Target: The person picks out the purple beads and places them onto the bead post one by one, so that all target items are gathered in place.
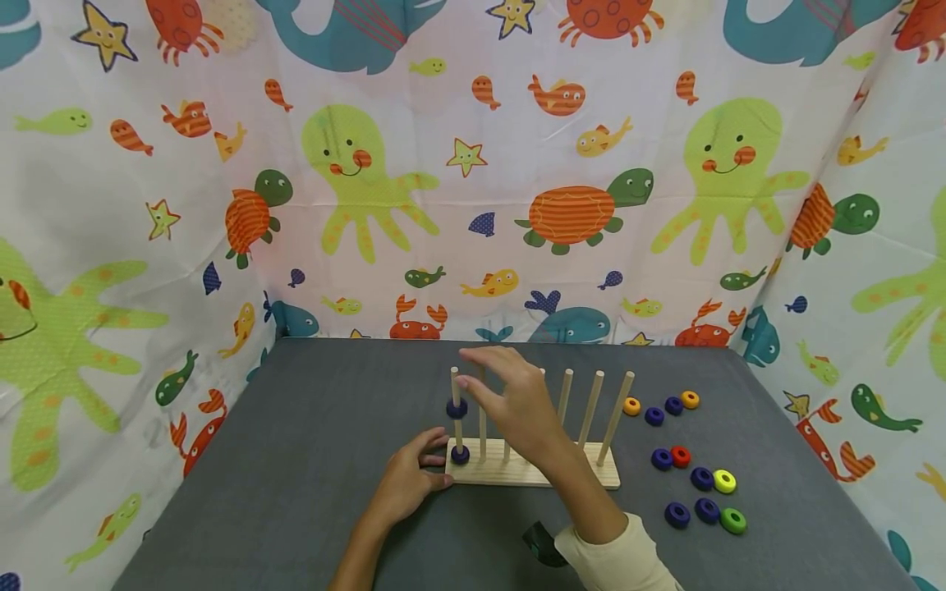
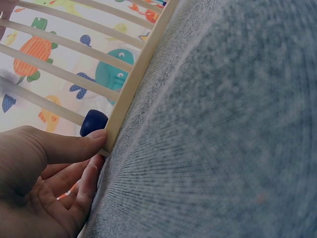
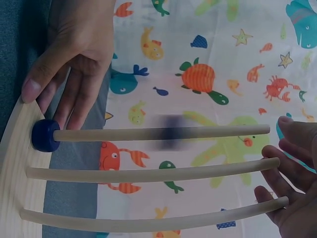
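A wooden peg rack (image 1: 482, 473), a flat base with a row of upright pegs, stands on the grey table. My left hand (image 1: 405, 478) grips the base's left end, thumb at the front edge and fingers behind. Around the foot of the leftmost peg sits a dark blue ring (image 3: 45, 135). A second blue ring (image 1: 456, 409) is partway up that peg, blurred in the right wrist view and apart from both hands. My right hand (image 1: 521, 402) is by the peg tops, thumb and fingers spread apart, holding nothing. It hides some of the middle pegs in the head view.
To the right of the rack lie several loose rings in small groups: blue ones (image 1: 677, 515), orange ones (image 1: 691, 400), a red one (image 1: 681, 456), a yellow one (image 1: 724, 481) and a green one (image 1: 733, 520). A patterned cloth (image 1: 473, 205) surrounds the table.
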`<state>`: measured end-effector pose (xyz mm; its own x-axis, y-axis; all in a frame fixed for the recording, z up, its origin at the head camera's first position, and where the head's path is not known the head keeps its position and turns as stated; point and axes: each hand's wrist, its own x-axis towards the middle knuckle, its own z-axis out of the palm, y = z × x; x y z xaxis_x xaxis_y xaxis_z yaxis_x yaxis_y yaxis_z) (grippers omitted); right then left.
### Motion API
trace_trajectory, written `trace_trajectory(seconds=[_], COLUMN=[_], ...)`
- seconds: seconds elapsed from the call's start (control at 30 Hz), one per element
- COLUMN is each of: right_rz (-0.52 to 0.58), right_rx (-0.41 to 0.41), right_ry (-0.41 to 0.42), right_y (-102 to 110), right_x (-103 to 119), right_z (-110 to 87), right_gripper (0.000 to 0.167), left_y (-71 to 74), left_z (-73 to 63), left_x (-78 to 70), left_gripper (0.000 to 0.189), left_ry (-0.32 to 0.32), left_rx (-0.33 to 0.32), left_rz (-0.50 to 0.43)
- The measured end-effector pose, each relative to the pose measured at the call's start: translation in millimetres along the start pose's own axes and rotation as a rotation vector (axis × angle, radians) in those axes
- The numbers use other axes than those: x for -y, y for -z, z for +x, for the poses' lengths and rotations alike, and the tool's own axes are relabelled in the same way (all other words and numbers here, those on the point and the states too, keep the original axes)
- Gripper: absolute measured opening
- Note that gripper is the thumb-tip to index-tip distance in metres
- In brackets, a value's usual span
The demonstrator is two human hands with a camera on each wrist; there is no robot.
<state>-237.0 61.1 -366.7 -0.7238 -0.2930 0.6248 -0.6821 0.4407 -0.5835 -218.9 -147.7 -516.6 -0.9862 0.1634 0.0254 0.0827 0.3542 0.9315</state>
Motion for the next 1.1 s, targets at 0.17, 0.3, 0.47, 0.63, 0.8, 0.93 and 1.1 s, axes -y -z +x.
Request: trace_trajectory(seconds=[0.17,0.3,0.47,0.63,0.8,0.93,1.1], right_rz=[-0.006,-0.017,-0.014,-0.011,-0.004,-0.011,-0.034], right_rx=[-0.045,-0.088,-0.127,-0.175,-0.241,-0.288,-0.329], right_ry=[0.032,0.051,0.055,0.071,0.064,0.044,0.008], right_y=[5.3,12.1,21.8,33.0,45.6,55.5,69.4], right_x=[3.9,6.7,7.3,4.5,0.2,-3.7,-8.3], right_z=[-1.2,-2.5,-7.2,-15.2,-23.9,-31.7,-43.5], right_gripper=[0.036,0.036,0.035,0.034,0.032,0.033,0.032], left_y=[0.0,-0.8,-1.8,-1.5,-1.4,-1.6,-1.8], left_z=[-0.8,-0.2,1.0,-0.1,-1.1,-1.3,-0.9], left_x=[-0.5,0.1,0.9,0.8,0.2,-0.8,-1.4], left_gripper=[0.077,0.078,0.077,0.076,0.077,0.077,0.077], left_ry=[-0.007,-0.012,-0.005,0.006,0.009,0.010,0.014], left_rx=[0.001,0.001,-0.010,-0.017,-0.014,-0.014,-0.015], left_rz=[-0.008,-0.006,-0.001,0.000,0.006,0.010,0.019])
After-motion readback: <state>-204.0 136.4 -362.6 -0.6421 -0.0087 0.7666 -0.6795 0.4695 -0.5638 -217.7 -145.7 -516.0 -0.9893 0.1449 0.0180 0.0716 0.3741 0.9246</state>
